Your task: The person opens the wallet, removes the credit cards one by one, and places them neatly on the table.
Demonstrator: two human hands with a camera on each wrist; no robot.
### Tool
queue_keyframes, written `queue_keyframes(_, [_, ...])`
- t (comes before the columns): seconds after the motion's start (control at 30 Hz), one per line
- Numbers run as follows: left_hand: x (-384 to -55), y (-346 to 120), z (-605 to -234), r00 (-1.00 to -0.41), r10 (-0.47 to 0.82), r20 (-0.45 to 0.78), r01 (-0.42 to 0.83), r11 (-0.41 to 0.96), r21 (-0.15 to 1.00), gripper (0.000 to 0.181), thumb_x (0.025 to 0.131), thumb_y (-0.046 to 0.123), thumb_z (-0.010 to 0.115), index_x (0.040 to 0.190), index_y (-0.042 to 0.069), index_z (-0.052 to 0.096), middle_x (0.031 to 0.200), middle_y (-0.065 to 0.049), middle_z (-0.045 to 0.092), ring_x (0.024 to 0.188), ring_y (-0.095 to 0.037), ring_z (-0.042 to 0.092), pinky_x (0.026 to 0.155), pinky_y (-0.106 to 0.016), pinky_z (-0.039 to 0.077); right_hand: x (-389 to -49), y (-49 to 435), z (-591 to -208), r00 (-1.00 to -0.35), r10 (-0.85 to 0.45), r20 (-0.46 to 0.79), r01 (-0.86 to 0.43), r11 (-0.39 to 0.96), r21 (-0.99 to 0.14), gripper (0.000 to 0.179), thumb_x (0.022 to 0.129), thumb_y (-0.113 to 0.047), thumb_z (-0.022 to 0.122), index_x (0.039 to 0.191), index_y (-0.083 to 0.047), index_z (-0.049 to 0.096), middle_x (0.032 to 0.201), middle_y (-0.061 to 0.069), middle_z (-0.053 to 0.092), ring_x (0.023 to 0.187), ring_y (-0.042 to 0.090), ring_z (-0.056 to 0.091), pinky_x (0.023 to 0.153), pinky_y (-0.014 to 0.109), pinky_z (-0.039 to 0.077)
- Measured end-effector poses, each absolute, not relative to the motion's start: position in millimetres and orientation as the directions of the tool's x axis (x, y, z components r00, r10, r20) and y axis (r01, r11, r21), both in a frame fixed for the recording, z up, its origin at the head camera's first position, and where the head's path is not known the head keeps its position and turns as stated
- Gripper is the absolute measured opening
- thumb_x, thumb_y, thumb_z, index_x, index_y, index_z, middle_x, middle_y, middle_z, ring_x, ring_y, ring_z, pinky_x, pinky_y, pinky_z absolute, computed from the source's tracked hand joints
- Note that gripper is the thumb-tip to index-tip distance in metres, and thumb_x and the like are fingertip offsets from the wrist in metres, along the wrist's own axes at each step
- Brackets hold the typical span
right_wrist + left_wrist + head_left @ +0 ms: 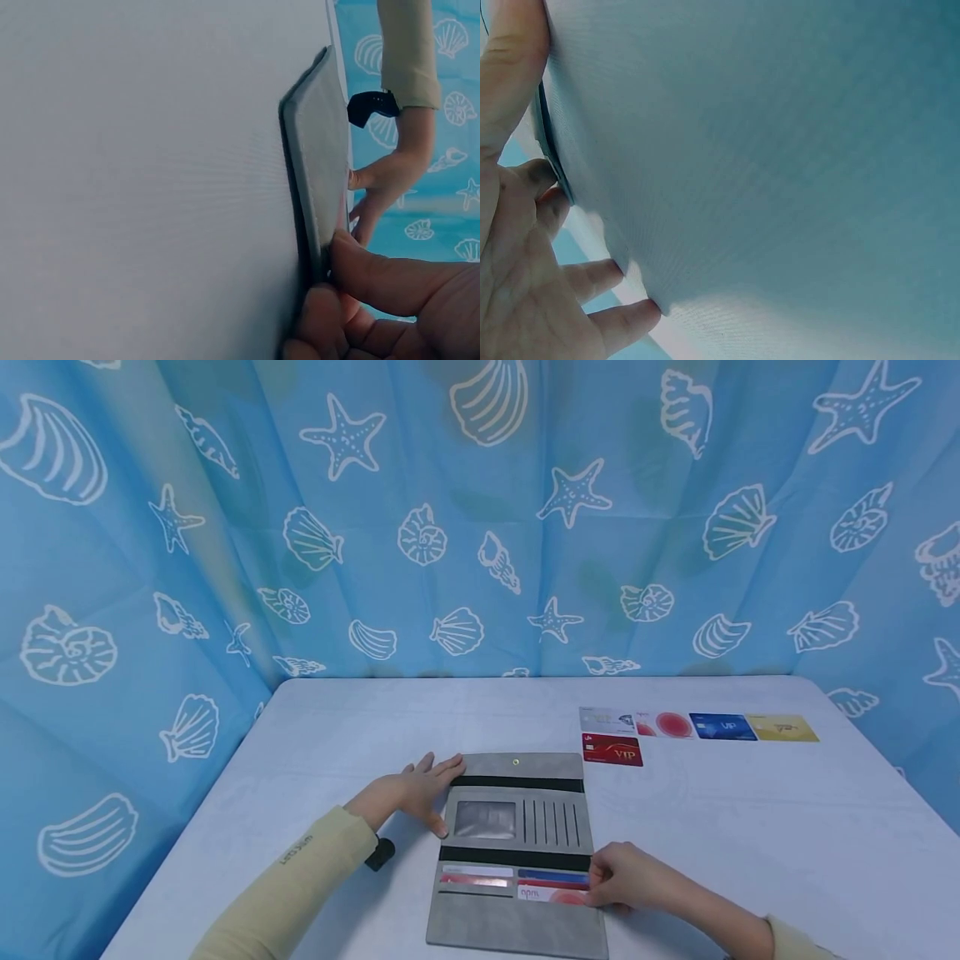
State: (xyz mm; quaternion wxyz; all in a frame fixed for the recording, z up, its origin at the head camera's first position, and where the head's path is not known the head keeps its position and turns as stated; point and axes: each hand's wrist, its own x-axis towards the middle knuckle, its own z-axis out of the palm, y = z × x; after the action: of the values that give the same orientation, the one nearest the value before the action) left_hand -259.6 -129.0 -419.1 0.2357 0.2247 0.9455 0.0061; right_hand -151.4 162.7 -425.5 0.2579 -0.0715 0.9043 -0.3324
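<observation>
A grey long wallet (517,927) lies unfolded on the white table, with card slots and a clear window (485,820). My left hand (411,789) rests on its upper left edge, fingers spread. At the lower right edge, my right hand (630,878) pinches the wallet, thumb at the end of a white and pink card (551,895) in the lowest right slot. In the right wrist view the thumb (375,274) lies on top and the curled fingers are at the edge. Blue (551,876) and red cards sit above it; a white and a red card (476,881) fill left slots.
Several cards lie behind the wallet to the right: silver (603,720), white and pink (665,725), blue (722,727), gold (783,728), and red (612,750) below the silver one. A blue shell-patterned curtain (480,527) hangs behind and left of the table (337,718).
</observation>
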Motion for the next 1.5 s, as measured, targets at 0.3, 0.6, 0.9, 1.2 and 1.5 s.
queue_keyframes(0.3, [-260.5, -128.6, -419.8, -0.793, 0.429, -0.432, 0.425, 0.898, 0.111, 0.104, 0.068, 0.045, 0.075, 0.148, 0.016, 0.014, 0.155, 0.000, 0.006, 0.140, -0.036, 0.006, 0.109, -0.055, 0.016, -151.3, 163.1, -427.6, -0.866, -0.275, -0.418, 0.076, 0.753, -0.654, 0.019, 0.075, -0.017, 0.074, 0.069, -0.008, 0.058, 0.060, 0.003, 0.051, 0.053, 0.013, 0.047, 0.051, 0.018, 0.036])
queue_keyframes(0.6, [-261.1, -128.3, -420.3, -0.794, 0.428, -0.432, 0.427, 0.898, 0.104, 0.103, 0.069, 0.045, 0.075, 0.148, 0.016, 0.015, 0.155, 0.000, 0.006, 0.139, -0.036, 0.006, 0.109, -0.055, 0.016, -153.8, 164.4, -428.2, -0.858, -0.268, -0.439, 0.110, 0.739, -0.665, 0.020, 0.077, -0.017, 0.073, 0.070, -0.007, 0.057, 0.061, 0.003, 0.051, 0.052, 0.013, 0.045, 0.052, 0.019, 0.036])
queue_keyframes(0.9, [-261.1, -127.8, -419.6, -0.794, 0.424, -0.435, 0.421, 0.900, 0.110, 0.104, 0.069, 0.044, 0.076, 0.148, 0.016, 0.015, 0.155, 0.000, 0.006, 0.139, -0.037, 0.006, 0.109, -0.055, 0.016, -155.2, 165.4, -428.9, -0.856, -0.278, -0.437, 0.111, 0.725, -0.680, 0.020, 0.078, -0.017, 0.072, 0.070, -0.007, 0.057, 0.061, 0.003, 0.051, 0.051, 0.012, 0.045, 0.052, 0.018, 0.035])
queue_keyframes(1.2, [-261.7, -128.8, -421.5, -0.791, 0.423, -0.442, 0.413, 0.902, 0.125, 0.104, 0.068, 0.044, 0.076, 0.148, 0.017, 0.014, 0.155, 0.000, 0.006, 0.140, -0.036, 0.005, 0.109, -0.054, 0.016, -155.7, 168.3, -429.0, -0.841, -0.310, -0.443, 0.116, 0.696, -0.709, 0.020, 0.079, -0.019, 0.071, 0.071, -0.007, 0.057, 0.060, 0.002, 0.050, 0.048, 0.010, 0.044, 0.050, 0.017, 0.034])
queue_keyframes(1.5, [-259.5, -127.5, -418.3, -0.792, 0.417, -0.446, 0.405, 0.905, 0.127, 0.104, 0.068, 0.043, 0.076, 0.148, 0.017, 0.014, 0.155, 0.001, 0.006, 0.140, -0.035, 0.005, 0.109, -0.054, 0.015, -155.1, 168.1, -426.9, -0.837, -0.278, -0.471, 0.164, 0.694, -0.701, 0.022, 0.079, -0.024, 0.071, 0.073, -0.007, 0.057, 0.059, 0.003, 0.052, 0.045, 0.010, 0.044, 0.048, 0.015, 0.032])
